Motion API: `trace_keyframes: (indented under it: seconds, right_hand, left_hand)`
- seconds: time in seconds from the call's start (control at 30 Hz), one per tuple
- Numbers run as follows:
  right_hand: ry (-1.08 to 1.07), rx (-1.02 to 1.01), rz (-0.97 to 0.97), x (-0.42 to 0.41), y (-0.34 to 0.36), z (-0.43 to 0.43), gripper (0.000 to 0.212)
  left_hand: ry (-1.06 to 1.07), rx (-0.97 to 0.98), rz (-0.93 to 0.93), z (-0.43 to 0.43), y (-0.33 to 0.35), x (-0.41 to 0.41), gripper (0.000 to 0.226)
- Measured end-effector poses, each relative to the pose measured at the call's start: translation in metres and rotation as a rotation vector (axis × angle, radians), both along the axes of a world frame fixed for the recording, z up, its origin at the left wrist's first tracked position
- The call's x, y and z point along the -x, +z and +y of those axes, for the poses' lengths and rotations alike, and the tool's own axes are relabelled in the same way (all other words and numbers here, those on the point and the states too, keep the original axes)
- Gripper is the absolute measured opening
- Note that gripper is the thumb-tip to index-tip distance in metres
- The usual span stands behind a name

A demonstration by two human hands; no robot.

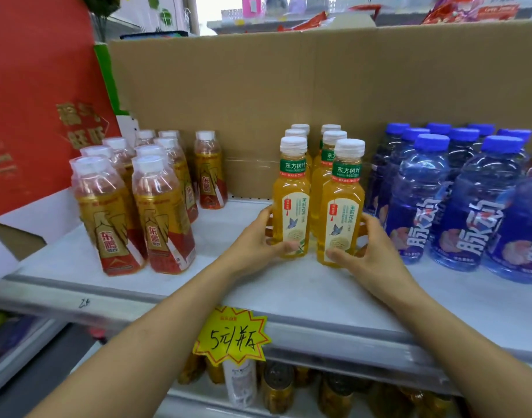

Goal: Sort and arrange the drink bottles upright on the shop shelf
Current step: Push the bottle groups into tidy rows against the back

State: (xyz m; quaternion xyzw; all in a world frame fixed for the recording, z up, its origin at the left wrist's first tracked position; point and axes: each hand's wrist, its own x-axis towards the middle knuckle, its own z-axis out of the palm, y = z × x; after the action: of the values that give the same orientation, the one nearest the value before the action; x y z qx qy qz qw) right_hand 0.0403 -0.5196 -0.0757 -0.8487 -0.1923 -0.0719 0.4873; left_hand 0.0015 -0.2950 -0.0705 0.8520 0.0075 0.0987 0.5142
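Two rows of yellow tea bottles with white caps stand upright in the middle of the white shelf. My left hand grips the base of the front-left tea bottle, thumb across its label. My right hand grips the base of the front-right tea bottle, thumb on its front. Both bottles rest on the shelf. Several gold-and-red energy drink bottles stand in rows at the left. Several blue drink bottles stand at the right.
A tall cardboard sheet backs the shelf. A red gift bag stands at the far left. A yellow price tag hangs from the shelf's front edge. More bottles fill the lower shelf.
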Motion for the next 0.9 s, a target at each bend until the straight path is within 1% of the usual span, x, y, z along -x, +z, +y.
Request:
trace_keyframes:
  seconds: [0.03,0.1,0.13,0.2,0.27,0.33,0.4,0.47,0.5,0.57,0.63,0.67,0.73,0.77,0.83,0.9]
  right_hand:
    - [-0.061,-0.008,-0.07,0.003,0.002,-0.001,0.066]
    - [-0.135,-0.111,-0.282,0.012,0.009,-0.003,0.048]
    - [-0.123,-0.182,-0.39,0.017,0.013,-0.003,0.039]
    - [-0.049,-0.285,-0.538,0.032,0.024,0.001,0.028]
    - [0.05,-0.31,-0.598,0.047,0.035,0.018,0.025]
    - [0.138,-0.271,-0.603,0.06,0.047,0.049,0.028]
    - [0.229,-0.197,-0.593,0.07,0.059,0.089,0.032]
    - [0.297,-0.112,-0.578,0.078,0.076,0.132,0.04]
    - [0.322,-0.066,-0.576,0.081,0.086,0.152,0.046]
    - [0.386,0.018,-0.543,0.083,0.107,0.189,0.054]
    - [0.448,0.152,-0.493,0.083,0.124,0.219,0.058]
    - [0.457,0.261,-0.48,0.082,0.13,0.231,0.059]
    - [0.449,0.445,-0.467,0.08,0.138,0.246,0.054]
    - [0.441,0.469,-0.466,0.079,0.14,0.249,0.05]
    - [0.451,0.418,-0.429,0.076,0.145,0.25,0.051]
    - [0.464,0.345,-0.381,0.07,0.153,0.251,0.049]
  left_hand:
    - [0.005,-0.003,0.031,0.001,0.005,0.004,0.078]
    - [0.066,-0.071,0.016,0.004,0.014,0.016,0.077]
    - [0.109,-0.133,-0.044,0.006,0.017,0.026,0.075]
    - [0.149,-0.224,-0.26,0.01,0.021,0.052,0.061]
    - [0.144,-0.309,-0.496,0.017,0.026,0.082,0.044]
    - [0.213,-0.493,-0.716,0.031,0.03,0.105,0.035]
    - [0.354,-0.641,-0.891,0.054,0.038,0.122,0.036]
    - [0.497,-0.627,-0.96,0.087,0.051,0.136,0.042]
    - [0.552,-0.582,-0.956,0.106,0.059,0.142,0.044]
    - [0.597,-0.478,-0.88,0.145,0.075,0.149,0.046]
    - [0.542,-0.328,-0.755,0.18,0.091,0.147,0.04]
    - [0.5,-0.241,-0.703,0.194,0.098,0.143,0.035]
    - [0.449,-0.117,-0.629,0.22,0.112,0.128,0.027]
    - [0.421,-0.081,-0.591,0.231,0.12,0.118,0.024]
    - [0.322,-0.043,-0.48,0.251,0.139,0.097,0.016]
    - [0.242,-0.078,-0.342,0.267,0.158,0.074,0.013]
